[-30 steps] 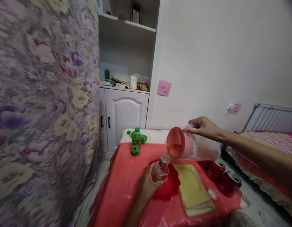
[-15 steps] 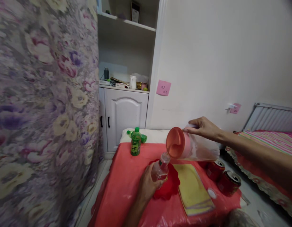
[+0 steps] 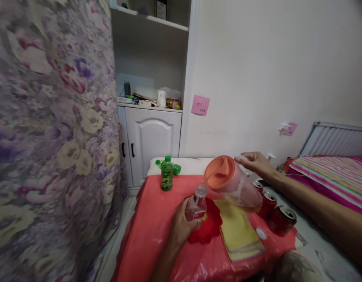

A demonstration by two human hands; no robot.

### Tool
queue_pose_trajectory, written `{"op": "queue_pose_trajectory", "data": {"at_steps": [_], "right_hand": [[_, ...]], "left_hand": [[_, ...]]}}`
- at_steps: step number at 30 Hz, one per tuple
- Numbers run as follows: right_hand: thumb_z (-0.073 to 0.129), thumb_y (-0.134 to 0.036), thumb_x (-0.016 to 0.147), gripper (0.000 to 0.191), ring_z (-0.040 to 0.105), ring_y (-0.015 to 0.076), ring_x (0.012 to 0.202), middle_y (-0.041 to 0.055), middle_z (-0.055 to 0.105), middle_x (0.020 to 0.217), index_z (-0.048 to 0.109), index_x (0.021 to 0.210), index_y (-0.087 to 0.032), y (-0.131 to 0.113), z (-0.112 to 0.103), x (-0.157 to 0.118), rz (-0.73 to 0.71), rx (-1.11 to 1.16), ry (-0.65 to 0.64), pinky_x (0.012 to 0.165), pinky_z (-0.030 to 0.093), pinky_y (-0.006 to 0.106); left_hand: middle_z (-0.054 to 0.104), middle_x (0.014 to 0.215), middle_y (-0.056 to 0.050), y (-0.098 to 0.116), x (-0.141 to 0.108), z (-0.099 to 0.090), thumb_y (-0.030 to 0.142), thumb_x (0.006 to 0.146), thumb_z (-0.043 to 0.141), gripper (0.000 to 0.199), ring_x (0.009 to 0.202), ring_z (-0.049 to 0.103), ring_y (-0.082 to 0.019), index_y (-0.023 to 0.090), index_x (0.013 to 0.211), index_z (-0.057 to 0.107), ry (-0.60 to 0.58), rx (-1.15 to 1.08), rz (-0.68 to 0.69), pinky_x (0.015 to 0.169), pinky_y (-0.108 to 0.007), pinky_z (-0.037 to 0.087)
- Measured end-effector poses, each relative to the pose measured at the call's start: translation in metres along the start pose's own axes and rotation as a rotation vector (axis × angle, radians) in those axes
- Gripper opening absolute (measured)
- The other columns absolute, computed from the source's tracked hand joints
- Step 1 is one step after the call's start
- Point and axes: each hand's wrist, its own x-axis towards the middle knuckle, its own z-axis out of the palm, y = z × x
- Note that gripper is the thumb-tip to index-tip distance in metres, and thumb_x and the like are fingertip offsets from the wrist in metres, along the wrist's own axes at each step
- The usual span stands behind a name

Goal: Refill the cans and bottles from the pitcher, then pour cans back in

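My left hand is wrapped round a clear glass bottle, which stands nearly upright with its mouth uncovered over a red scalloped dish. Up to the right, my right hand is closed on the handle of a translucent pitcher with an orange lid. The pitcher is tilted, its lid facing left and just above and right of the bottle's mouth. I cannot make out any stream between them. Part of the dish is hidden behind the bottle and my left hand.
A green bottle stands on the red tablecloth, with another green bottle lying behind it. Right of the dish lies a folded yellow cloth, then a white cap and several red cans. A floral curtain hangs at left.
The pitcher has tipped back toward upright, its lid turning upward and its base dropping. Its rim has come away from the bottle's mouth. My left hand still grips the bottle.
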Motion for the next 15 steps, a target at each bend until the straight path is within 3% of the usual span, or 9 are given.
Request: {"op": "queue_pose_trajectory", "data": {"at_steps": [7,11,15], "right_hand": [[0.055,-0.063,0.085,0.054,0.023,0.0135,0.048,-0.0061,0.025,0.050,0.032,0.053,-0.026,0.055,0.011,-0.036,0.140,0.221,0.274,0.049,0.022,0.031],[0.065,-0.056,0.081,0.052,0.027,0.0142,0.047,-0.0045,0.030,0.049,0.036,0.052,-0.025,0.090,0.029,-0.058,0.226,0.451,0.446,0.048,0.025,0.032],[0.064,-0.055,0.080,0.049,0.028,0.0124,0.047,-0.0063,0.031,0.050,0.037,0.054,-0.024,0.122,0.044,-0.069,0.225,0.529,0.574,0.046,0.026,0.029]], "left_hand": [[0.072,0.123,-0.010,0.002,0.001,-0.001,0.017,0.057,0.079,0.071,0.110,0.069,-0.028,0.018,0.125,0.058,-0.015,-0.071,-0.021,0.096,-0.037,0.054],[0.071,0.125,-0.012,-0.001,0.002,-0.001,0.020,0.057,0.079,0.071,0.112,0.068,-0.029,0.018,0.125,0.056,-0.005,-0.099,-0.046,0.098,-0.039,0.054],[0.071,0.125,-0.013,-0.004,0.004,0.000,0.023,0.058,0.078,0.074,0.113,0.068,-0.030,0.017,0.127,0.054,0.016,-0.095,-0.069,0.098,-0.041,0.054]]}}
